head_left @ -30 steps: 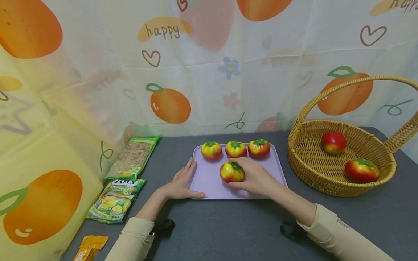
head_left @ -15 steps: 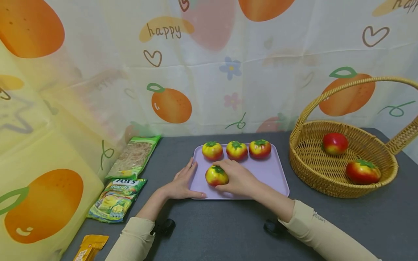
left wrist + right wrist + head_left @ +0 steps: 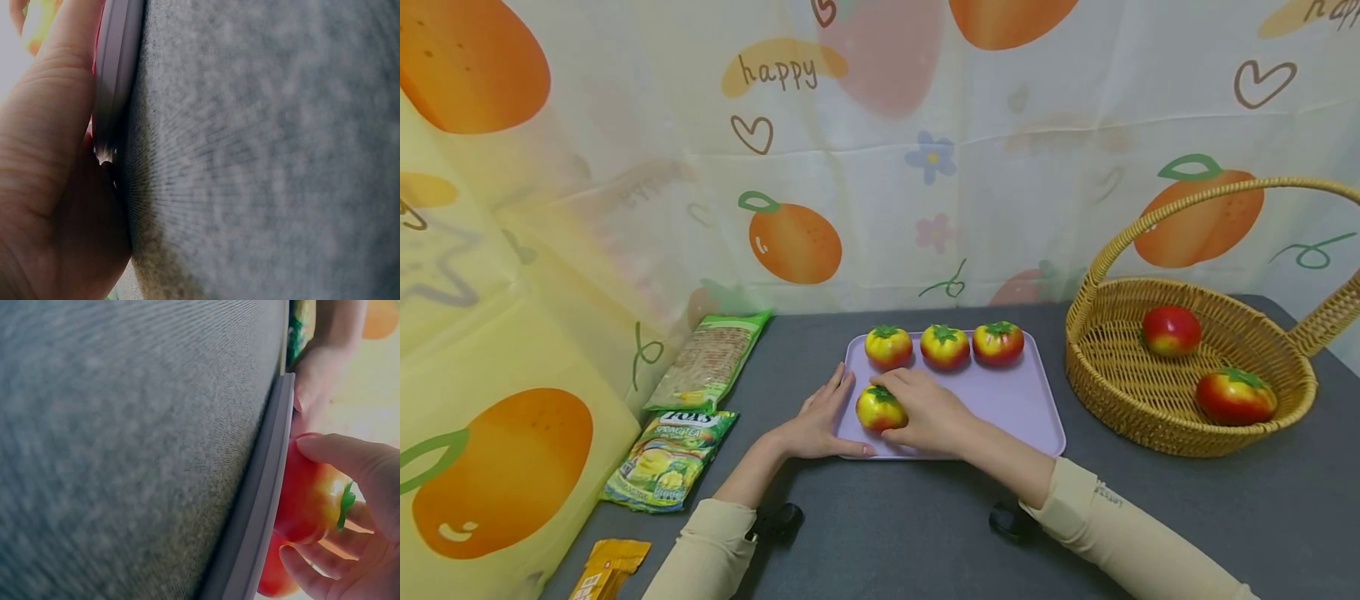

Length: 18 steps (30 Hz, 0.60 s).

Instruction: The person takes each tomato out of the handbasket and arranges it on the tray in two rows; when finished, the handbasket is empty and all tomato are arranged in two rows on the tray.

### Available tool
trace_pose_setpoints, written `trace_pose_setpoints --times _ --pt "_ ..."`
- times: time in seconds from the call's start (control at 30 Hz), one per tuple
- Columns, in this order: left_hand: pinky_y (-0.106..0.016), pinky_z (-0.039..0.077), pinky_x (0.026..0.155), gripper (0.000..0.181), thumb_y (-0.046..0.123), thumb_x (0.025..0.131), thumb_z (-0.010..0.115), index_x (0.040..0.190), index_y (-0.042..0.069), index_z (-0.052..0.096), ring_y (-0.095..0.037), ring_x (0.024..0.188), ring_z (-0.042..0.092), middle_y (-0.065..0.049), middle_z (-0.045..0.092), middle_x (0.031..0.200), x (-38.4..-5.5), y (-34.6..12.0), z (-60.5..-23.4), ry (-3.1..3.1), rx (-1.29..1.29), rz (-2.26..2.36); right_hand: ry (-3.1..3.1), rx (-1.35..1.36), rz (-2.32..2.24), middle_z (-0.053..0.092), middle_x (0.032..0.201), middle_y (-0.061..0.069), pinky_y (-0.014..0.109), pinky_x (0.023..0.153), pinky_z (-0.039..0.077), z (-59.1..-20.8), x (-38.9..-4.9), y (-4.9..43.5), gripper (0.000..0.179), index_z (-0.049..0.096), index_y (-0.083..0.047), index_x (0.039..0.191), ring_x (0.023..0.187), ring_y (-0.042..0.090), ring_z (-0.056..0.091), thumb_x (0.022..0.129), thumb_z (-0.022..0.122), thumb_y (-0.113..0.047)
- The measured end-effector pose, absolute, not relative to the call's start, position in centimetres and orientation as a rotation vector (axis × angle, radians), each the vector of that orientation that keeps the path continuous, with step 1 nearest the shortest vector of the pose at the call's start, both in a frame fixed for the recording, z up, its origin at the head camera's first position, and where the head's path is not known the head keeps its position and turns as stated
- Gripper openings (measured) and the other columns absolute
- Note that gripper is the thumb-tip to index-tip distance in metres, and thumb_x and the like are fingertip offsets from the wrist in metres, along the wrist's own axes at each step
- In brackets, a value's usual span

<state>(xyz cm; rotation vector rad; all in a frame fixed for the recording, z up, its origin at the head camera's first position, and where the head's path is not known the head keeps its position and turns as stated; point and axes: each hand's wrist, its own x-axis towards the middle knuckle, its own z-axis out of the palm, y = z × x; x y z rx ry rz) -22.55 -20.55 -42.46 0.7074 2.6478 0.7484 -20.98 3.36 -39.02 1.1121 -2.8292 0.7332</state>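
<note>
A lilac tray (image 3: 1000,414) lies on the dark table. My right hand (image 3: 928,410) grips a red-and-yellow tomato (image 3: 877,408) with a green top, at the tray's front left. In the right wrist view, the thumb and curled fingers are around this tomato (image 3: 306,500). My left hand (image 3: 816,425) rests at the tray's left edge with straight fingers, its thumb along the front left corner. Behind the held tomato stand a left tomato (image 3: 888,347), a middle tomato (image 3: 945,347) and a right tomato (image 3: 997,343), in a row along the tray's back.
To the right stands a wicker basket (image 3: 1120,421) with a tall handle, holding a red tomato (image 3: 1171,331) and a red-and-yellow one (image 3: 1236,397). At left lie a green-edged bag (image 3: 707,358), a Fox's sweets bag (image 3: 670,461) and an orange packet (image 3: 608,570). A printed curtain (image 3: 865,192) hangs behind.
My right hand has moved left across the tray with the tomato, from near the middle to beside my left hand. The left hand has stayed in place.
</note>
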Motion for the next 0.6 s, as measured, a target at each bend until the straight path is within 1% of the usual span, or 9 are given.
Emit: trace_pose_setpoints --times 0.33,0.6 --pt "-0.060 0.003 0.113 0.118 0.061 0.079 0.072 0.156 0.004 0.004 -0.037 0.147 -0.002 -0.017 -0.014 0.161 -22.56 -20.62 -42.51 2.650 0.715 0.736 -2.799 1.139 0.720 0.048 0.142 0.007 0.042 0.103 0.041 -39.30 -20.92 3.14 0.070 0.047 -0.014 0.143 0.125 0.022 0.046 0.082 0.079 -0.028" --pt "-0.060 0.004 0.113 0.117 0.061 0.079 0.072 0.156 0.005 0.005 -0.038 0.147 -0.001 -0.016 -0.014 0.161 -22.52 -20.60 -42.52 2.651 0.704 0.733 -2.743 1.178 0.735 0.049 0.141 0.008 0.043 0.102 0.042 -39.37 -20.77 3.20 0.070 0.049 -0.012 0.141 0.125 0.023 0.047 0.080 0.080 -0.027"
